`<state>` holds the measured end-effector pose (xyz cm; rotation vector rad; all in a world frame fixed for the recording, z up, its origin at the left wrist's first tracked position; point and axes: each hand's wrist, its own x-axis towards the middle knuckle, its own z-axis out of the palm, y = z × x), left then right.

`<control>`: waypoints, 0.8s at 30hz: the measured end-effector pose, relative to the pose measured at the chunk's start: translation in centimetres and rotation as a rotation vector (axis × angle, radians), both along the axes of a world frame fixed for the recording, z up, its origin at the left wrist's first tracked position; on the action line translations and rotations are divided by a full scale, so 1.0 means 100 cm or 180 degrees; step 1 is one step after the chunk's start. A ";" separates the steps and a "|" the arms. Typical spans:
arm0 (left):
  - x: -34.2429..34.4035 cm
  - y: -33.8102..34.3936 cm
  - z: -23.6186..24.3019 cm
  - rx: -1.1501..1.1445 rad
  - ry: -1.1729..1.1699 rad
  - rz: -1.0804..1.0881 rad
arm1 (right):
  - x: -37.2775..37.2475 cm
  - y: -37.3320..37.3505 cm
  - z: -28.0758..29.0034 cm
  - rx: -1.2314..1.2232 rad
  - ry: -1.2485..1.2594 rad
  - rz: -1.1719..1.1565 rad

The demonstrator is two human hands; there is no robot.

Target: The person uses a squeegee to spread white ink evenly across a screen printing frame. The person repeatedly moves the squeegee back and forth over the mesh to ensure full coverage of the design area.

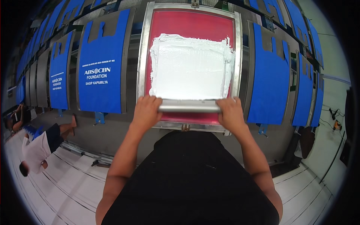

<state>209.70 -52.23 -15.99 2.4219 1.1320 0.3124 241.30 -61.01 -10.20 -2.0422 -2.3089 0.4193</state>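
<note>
The left hand (149, 110) and the right hand (230, 112) each grasp one end of the bar (190, 106), fingers curled over it. The bar lies crosswise over the red mesh (187, 22), along the near edge of the white ink (191, 69). Its underside is hidden, so whether it bears evenly on the mesh cannot be told. If one wrist presses harder than the other, the coat could come out thick on one side and thin on the other; a slip at either end could skew the bar.

The ink stands in ridges down both sides, and on the right it comes close to the frame (143, 56); pushed sideways, it could creep onto the metal or smear the knuckles. A jolt to the frame, with its clamp (185, 127) at the near rail, could shift it out of line. Beyond it, blue cloth lies on boards to the left (100, 99) and right (268, 86), where stray drips from the bar could leave marks.
</note>
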 end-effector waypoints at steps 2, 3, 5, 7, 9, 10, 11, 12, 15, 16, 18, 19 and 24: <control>-0.002 -0.014 -0.002 -0.0103 -0.0115 0.0002 | -0.006 -0.016 0.000 -0.0231 -0.0020 -0.0067; 0.002 -0.020 -0.013 -0.0064 -0.0254 0.0007 | -0.007 -0.023 -0.012 -0.0366 -0.0055 -0.0165; 0.003 -0.018 -0.014 -0.0160 -0.0220 -0.0040 | -0.010 -0.021 -0.012 -0.0584 -0.0172 -0.0316; 0.004 -0.013 -0.015 -0.0190 -0.0190 -0.0032 | -0.010 -0.009 -0.009 -0.0773 -0.0178 -0.0396; 0.003 -0.025 -0.024 -0.0026 -0.0312 0.0033 | -0.013 -0.017 -0.014 -0.0675 -0.0177 -0.0422; -0.001 -0.044 -0.034 0.0190 -0.0446 0.0087 | -0.019 -0.038 -0.022 -0.0447 -0.0168 -0.0411; 0.001 -0.048 -0.034 0.0414 -0.0587 0.0136 | -0.022 -0.045 -0.027 -0.0210 -0.0165 -0.0406; 0.002 -0.037 -0.039 0.0420 -0.0559 0.0117 | -0.014 -0.037 -0.036 -0.0119 -0.0168 -0.0407; 0.016 0.019 -0.045 0.0413 -0.0353 0.0108 | -0.001 0.018 -0.040 0.0007 -0.0322 -0.0417; 0.029 0.054 -0.046 0.0854 -0.0592 0.0129 | 0.011 0.049 -0.050 0.0176 -0.0415 -0.0418; 0.049 0.119 -0.039 0.0398 -0.0047 0.0293 | 0.029 0.111 -0.048 0.0112 -0.0550 -0.0520; 0.059 0.148 -0.032 0.0342 0.0010 0.0336 | 0.035 0.141 -0.038 0.0033 -0.0616 -0.0487; 0.054 0.145 0.002 -0.0074 0.0295 0.0361 | 0.030 0.141 -0.003 -0.0393 -0.0515 -0.0341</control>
